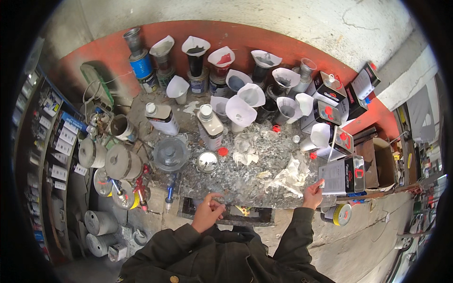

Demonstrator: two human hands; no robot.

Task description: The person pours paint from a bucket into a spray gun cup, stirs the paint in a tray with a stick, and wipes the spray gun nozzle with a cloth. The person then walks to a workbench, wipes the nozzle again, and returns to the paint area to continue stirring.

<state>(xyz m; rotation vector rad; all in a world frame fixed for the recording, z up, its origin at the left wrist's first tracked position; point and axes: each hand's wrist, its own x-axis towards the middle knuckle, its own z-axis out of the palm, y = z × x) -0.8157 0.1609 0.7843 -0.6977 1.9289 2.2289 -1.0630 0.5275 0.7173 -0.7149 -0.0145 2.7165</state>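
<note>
"Trouble near your right hand (311,194)?"

"Possibly. It's partly open, fingertips seeming to meet the left side of the white-and-black can (336,178), near the tabletop's (231,188) right front corner; I can't tell whether they grip it. A careless push could send it over the edge, I'd judge."

"And your left?"

"My left hand (207,213) is half curled, holding nothing, by the front edge. Swung wide, its sleeve (177,239) could snag the blue tool (170,189) jutting past there."

"Where's your room?"

"Mostly between the round tin (207,162) and the crumpled paper (290,177). Farther back, paper-lined cups (241,112) crowd together; reaching among them could tip one."
</note>
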